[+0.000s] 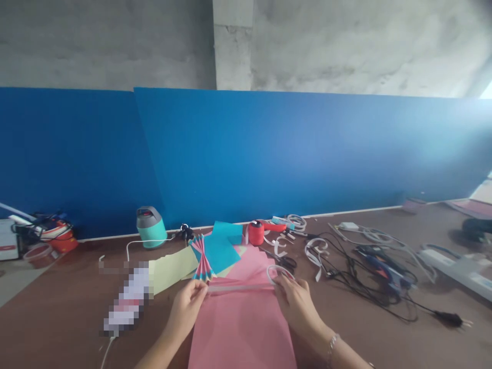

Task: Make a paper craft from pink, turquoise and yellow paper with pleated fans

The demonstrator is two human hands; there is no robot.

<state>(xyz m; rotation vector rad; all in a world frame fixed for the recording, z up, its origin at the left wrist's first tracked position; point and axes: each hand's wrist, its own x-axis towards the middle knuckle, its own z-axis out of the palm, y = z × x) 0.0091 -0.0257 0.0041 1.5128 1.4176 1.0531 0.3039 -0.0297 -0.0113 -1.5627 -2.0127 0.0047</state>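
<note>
A pale strip of tape (240, 288) is stretched level between my two hands, across a sheet of pink paper (242, 330). Its left end is pinched between the thumb and fingers of my left hand (186, 302). My right hand (300, 305) grips the other end, where a thin whitish tape roll (269, 272) shows as a ring behind the fingers. Just past my left hand stands a pleated paper fan (202, 259), pink with blue edges and narrow at its middle. Blue paper (223, 251) and pale yellow paper (172, 266) lie beyond the pink sheets.
Behind the papers are a red spool (255, 233) and curled white strips (315, 253). A glue gun (384, 269) lies among black cables to the right, near a white power strip (461, 269). A turquoise container (151, 228) stands left, before the blue panel (269, 154).
</note>
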